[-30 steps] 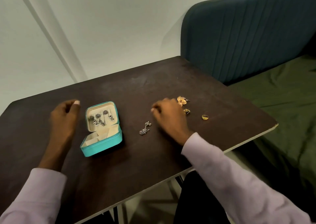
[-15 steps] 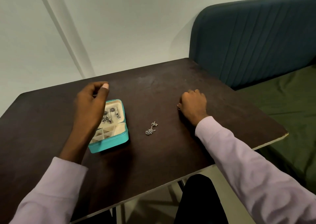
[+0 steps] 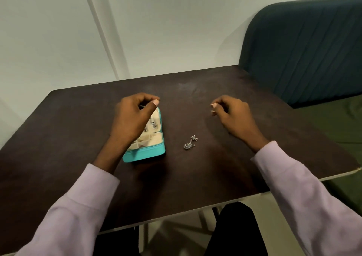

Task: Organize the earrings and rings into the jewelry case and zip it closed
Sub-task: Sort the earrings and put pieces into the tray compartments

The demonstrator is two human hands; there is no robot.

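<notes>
Head view: dark surface (image 3: 195, 177) against a pale wall (image 3: 176, 30) — teal case (image 3: 145, 154) open left, earrings (image 3: 189, 143) beside it. Left hand (image 3: 135, 116) curled over case, right hand (image 3: 231, 114) curled; contents unclear.

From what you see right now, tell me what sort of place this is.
Probably a room in a home, perhaps a bedroom: a dark wooden table stands against a plain wall, beside a padded teal headboard and green bedding.
</notes>
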